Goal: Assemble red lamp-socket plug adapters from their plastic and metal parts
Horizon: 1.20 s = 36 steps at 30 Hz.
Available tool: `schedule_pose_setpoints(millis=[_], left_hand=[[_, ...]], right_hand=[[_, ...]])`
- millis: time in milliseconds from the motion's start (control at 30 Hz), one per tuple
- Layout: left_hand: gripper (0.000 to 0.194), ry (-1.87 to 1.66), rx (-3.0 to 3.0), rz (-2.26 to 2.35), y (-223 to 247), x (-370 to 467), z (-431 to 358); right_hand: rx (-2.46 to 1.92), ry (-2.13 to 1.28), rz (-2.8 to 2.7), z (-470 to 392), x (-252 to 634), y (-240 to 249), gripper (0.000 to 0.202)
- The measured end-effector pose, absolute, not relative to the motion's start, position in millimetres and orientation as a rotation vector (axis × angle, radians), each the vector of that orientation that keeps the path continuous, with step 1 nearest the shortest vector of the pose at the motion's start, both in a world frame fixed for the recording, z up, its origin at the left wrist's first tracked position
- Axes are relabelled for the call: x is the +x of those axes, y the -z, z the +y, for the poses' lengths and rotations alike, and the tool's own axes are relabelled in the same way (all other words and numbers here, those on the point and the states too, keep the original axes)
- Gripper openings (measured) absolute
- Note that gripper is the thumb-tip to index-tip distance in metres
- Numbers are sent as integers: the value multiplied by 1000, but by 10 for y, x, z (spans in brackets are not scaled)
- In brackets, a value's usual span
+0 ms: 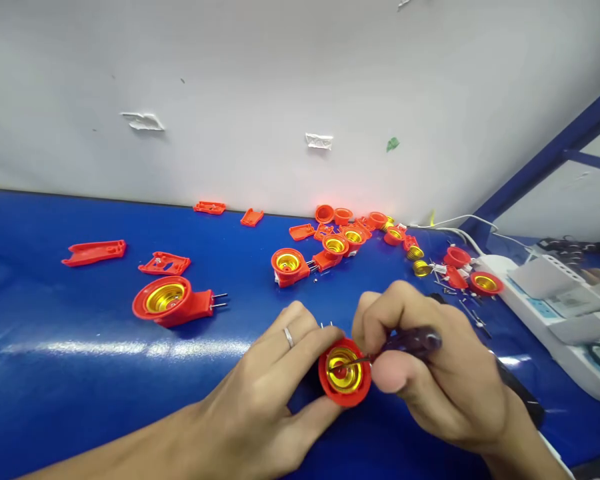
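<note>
Near the front centre of the head view, my left hand [275, 380] grips a red lamp socket [346, 395] with a gold threaded lining, its opening facing up. Two metal prongs show just beyond my left fingers. My right hand [430, 367] is closed around the dark handle of a screwdriver [413, 341]. The screwdriver's thin shaft reaches into the gold lining of the held socket. To the left lies another red socket [200, 308] with a gold inside and two prongs pointing right.
Several red sockets [286, 265] and covers lie along the back of the blue table [70, 353]. Flat red pieces [94, 252] are at the left. Loose gold sleeves [421, 268], metal pins and a white power strip [560, 333] with plugs are at the right. A white wall [220, 80] rises behind.
</note>
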<state>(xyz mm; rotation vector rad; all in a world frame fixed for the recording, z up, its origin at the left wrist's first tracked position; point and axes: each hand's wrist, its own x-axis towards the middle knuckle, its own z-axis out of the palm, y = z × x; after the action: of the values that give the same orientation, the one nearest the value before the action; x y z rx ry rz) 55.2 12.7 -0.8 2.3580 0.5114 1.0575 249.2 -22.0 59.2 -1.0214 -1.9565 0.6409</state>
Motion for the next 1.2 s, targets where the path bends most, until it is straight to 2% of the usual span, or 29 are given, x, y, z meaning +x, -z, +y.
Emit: schedule_pose_setpoints(millis=[233,467,800,1200], left_hand=[[19,-771,1855,744,-81,625,280],[17,-677,1892,771,-135,620,261],[30,-710,1925,818,-102,620,253],[31,-1070,2355,582,10,542,161]], right_hand=[[-1120,-714,-1631,-93,2528,-485,23],[-1114,-827,-1603,-3,2523,-456,24],[-1165,-787,-1688,-2,2536,-454,23],[-1040,-731,-1898,-128,2528,-556,11]])
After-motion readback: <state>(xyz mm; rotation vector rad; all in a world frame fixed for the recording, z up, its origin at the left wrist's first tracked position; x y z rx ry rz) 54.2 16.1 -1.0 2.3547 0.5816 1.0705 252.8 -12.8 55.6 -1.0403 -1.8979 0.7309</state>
